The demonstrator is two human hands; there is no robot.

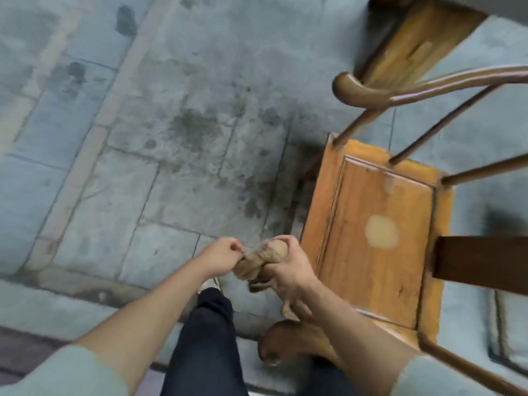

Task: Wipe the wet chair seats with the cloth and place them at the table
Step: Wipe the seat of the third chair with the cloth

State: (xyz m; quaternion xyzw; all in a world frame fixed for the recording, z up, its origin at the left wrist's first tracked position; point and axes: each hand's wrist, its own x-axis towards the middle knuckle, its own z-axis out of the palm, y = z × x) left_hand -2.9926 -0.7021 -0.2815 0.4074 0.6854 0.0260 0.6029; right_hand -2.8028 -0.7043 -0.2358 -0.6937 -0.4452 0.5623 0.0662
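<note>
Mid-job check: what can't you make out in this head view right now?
- Chair seat: wet or dry unclear; the picture is soft, only one pale patch shows.
- Second chair: cut off by the top edge, blurred.
- Cloth: bunched between left hand and right hand, partly hidden.
- Table: only a dark slab at the right edge, unidentifiable.

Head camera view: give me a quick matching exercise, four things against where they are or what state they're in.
Things:
1. cloth
2. near chair seat
3. paving
4. far chair

States:
A. grey slabs with dark damp blotches
B. bunched up, held between left hand and right hand
C. top right, blurred
D. orange wood with one pale round patch

Pairs: 1-B, 2-D, 3-A, 4-C
</note>
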